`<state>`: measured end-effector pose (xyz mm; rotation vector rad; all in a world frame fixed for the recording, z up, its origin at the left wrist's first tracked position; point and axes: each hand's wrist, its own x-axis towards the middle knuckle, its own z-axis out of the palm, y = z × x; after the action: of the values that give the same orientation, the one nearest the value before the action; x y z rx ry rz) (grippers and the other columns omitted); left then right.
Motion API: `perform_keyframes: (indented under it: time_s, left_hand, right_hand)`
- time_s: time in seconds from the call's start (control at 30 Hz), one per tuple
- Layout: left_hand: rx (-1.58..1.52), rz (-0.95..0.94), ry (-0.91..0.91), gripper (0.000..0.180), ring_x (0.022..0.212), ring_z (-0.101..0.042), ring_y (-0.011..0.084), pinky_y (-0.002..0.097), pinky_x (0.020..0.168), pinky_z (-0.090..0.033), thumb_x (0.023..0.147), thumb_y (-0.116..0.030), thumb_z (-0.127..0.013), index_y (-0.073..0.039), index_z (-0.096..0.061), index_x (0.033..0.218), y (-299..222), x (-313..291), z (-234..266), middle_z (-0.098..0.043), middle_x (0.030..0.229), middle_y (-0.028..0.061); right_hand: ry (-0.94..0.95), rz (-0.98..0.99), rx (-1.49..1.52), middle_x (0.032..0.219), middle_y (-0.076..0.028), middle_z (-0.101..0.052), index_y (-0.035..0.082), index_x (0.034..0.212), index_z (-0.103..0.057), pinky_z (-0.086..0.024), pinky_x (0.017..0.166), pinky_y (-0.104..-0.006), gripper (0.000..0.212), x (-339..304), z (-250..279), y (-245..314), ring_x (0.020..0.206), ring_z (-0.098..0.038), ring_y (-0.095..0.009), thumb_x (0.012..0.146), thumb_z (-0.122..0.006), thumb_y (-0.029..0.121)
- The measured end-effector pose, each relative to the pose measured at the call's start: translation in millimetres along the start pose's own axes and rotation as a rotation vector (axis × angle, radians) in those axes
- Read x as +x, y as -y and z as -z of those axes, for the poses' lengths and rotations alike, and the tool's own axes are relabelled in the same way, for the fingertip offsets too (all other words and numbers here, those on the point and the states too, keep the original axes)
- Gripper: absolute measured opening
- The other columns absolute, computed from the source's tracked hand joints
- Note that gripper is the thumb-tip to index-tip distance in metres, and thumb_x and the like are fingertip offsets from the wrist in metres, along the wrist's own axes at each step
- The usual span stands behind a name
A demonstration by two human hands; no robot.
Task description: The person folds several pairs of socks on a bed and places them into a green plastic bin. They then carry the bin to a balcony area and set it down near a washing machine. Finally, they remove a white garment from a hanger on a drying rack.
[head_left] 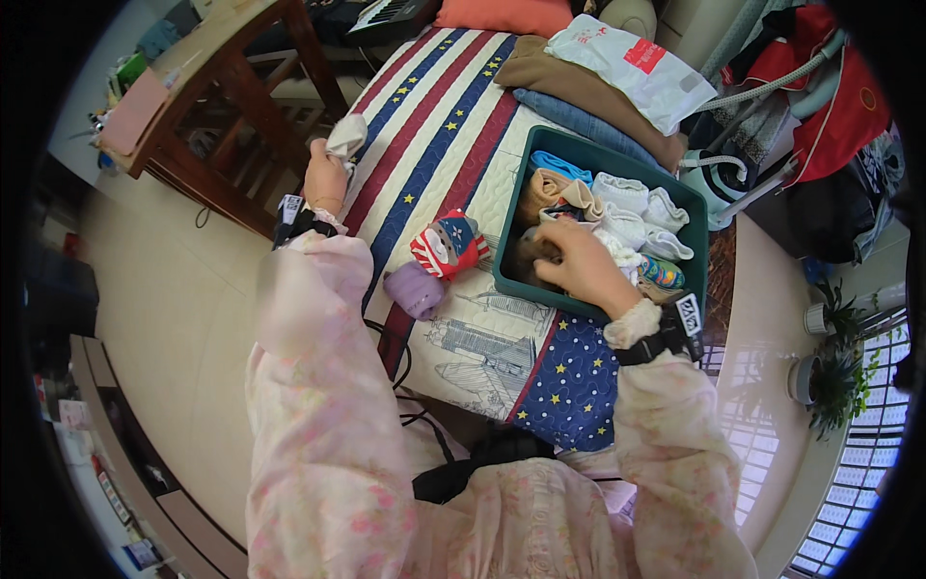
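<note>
My left hand (326, 181) is raised over the left edge of the striped quilt, closed on a bundled white sock (347, 137). Inside the dark green bin (606, 307), my right hand (582, 265) has its fingers curled down against a dark brown bundle (529, 259); whatever they grip is hidden. Rolled white socks (622, 193), tan socks (569, 191), a blue roll (561, 167) and a colourful patterned roll (662, 272) fill the bin. Left of it on the quilt lie a red, white and blue patterned sock bundle (450, 243) and a purple roll (415, 289).
Behind the bin are folded brown trousers (540, 72), folded jeans (579, 125) and a white plastic bag (632, 72). A wooden table (236, 72) stands at the left. At the right are a garment steamer (712, 179) with hanging clothes and potted plants (837, 386).
</note>
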<state>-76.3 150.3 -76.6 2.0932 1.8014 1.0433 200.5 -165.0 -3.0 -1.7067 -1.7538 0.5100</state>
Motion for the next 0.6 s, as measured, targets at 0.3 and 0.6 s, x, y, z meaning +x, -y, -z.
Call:
perform_keyframes:
  time_s: [0.3,0.6]
  left_hand:
    - [-0.839,-0.031,0.18,0.019,0.082,-0.05,0.0062,0.0218,0.074,-0.042,0.096,-0.017,-0.049,-0.005,-0.057,0.108,-126,-53,79,-0.059,0.089,0.0005]
    - [0.024,-0.756,1.178,0.025,0.085,-0.063,0.026,0.0347,0.075,-0.05,0.083,-0.012,-0.054,0.0,-0.063,0.103,-235,-133,74,-0.066,0.091,0.0154]
  right_hand:
    - [0.036,-0.046,0.345,0.086,-0.007,-0.056,0.006,0.092,-0.058,-0.048,0.067,-0.0299,0.022,-93,27,46,0.076,-0.057,-0.017,0.072,-0.067,0.009]
    - [-0.074,0.075,-0.336,0.095,-0.009,-0.053,0.009,0.089,-0.06,-0.05,0.07,-0.0387,0.021,-116,-31,36,0.093,-0.055,-0.027,0.068,-0.063,0.007]
